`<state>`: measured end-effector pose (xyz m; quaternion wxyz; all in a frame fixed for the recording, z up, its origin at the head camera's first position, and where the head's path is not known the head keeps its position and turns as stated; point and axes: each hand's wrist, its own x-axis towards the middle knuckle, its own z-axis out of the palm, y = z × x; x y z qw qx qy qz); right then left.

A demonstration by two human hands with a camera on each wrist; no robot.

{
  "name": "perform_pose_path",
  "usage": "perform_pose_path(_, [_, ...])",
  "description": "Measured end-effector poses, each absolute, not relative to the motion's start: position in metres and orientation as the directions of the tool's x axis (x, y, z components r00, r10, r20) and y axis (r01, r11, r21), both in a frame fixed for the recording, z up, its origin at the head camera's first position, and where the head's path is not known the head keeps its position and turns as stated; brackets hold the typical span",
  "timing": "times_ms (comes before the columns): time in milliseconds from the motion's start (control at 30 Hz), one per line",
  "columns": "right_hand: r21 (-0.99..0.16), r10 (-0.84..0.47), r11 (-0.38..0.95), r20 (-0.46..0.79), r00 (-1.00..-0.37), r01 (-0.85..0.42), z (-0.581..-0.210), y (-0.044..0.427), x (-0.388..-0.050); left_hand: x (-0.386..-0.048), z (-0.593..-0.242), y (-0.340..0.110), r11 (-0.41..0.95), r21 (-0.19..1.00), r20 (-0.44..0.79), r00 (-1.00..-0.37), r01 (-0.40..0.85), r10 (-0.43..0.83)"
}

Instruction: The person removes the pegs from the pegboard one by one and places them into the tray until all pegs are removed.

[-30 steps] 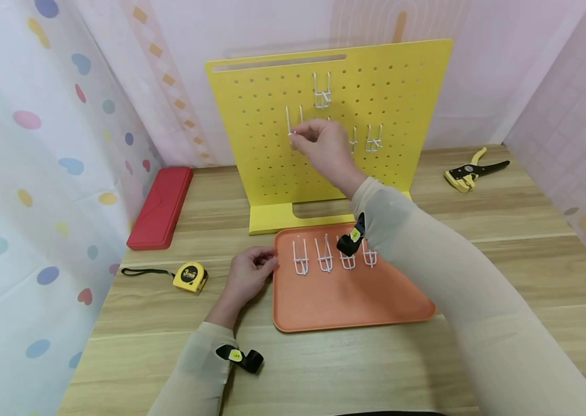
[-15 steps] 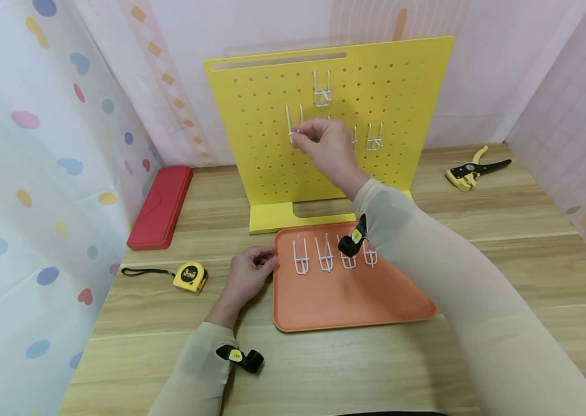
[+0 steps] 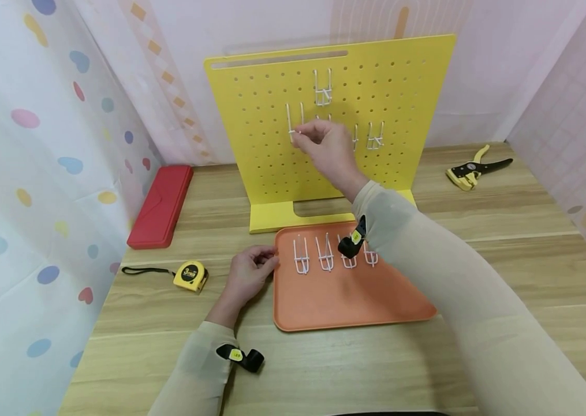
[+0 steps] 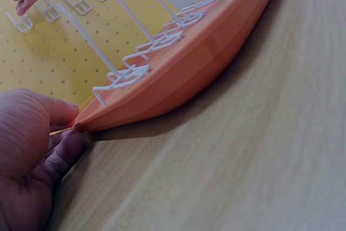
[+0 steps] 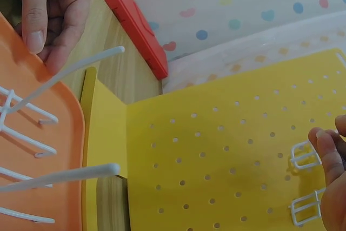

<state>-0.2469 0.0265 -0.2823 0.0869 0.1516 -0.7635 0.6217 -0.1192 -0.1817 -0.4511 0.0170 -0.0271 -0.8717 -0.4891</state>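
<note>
My right hand (image 3: 330, 151) is at the yellow pegboard (image 3: 267, 170), thumb and fingers pinching a white wire hook (image 3: 288, 118) whose two prongs stand against the holes. Its lower part is partly hidden by the fingertips. In the right wrist view this hook (image 5: 304, 156) lies flat near the board. Down on the table, my left hand (image 3: 247, 275) pinches the left rim of the orange tray (image 3: 324, 309); the left wrist view shows thumb and finger at the tray's corner (image 4: 89, 120). Several more white hooks (image 3: 301, 257) lie in a row on the tray, some behind my right wrist.
Other hooks hang on the board, one near the top (image 3: 323, 89) and one to the right (image 3: 375, 137); more are partly behind my hand. A red case (image 3: 160, 207) and a yellow tape measure (image 3: 190, 276) lie left. Yellow-and-black pliers (image 3: 471, 169) lie right.
</note>
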Motion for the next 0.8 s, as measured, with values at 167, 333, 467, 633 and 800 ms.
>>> perform_pose_path(167, [-0.926, -0.123, 0.173, 0.318, -0.94, -0.336, -0.2854, 0.027, -0.2474, -0.1201, -0.4514, -0.1816, 0.522, 0.85, 0.064, -0.997, 0.071, 0.032])
perform_pose_path(333, [-0.907, -0.134, 0.208, 0.345, -0.929, -0.367, -0.2897, 0.0284, -0.2486, -0.1198, -0.4511, -0.1816, 0.519, 0.852, 0.061, -0.998, 0.067, 0.029])
perform_pose_path(467, [-0.905, -0.134, 0.187, 0.361, -0.923, -0.381, -0.2906, 0.0286, -0.2487, -0.1191, -0.4508, -0.1817, 0.521, 0.85, 0.061, -0.998, 0.07, 0.034])
perform_pose_path(633, [-0.905, -0.129, 0.166, 0.375, -0.918, -0.392, -0.2894, 0.028, -0.2491, -0.1196, -0.4519, -0.1821, 0.524, 0.848, 0.074, -0.997, 0.081, 0.034])
perform_pose_path(800, [-0.913, -0.116, 0.124, 0.376, -0.919, -0.389, -0.2865, 0.029, -0.2467, -0.1195, -0.4516, -0.1822, 0.522, 0.849, 0.075, -0.997, 0.083, 0.036])
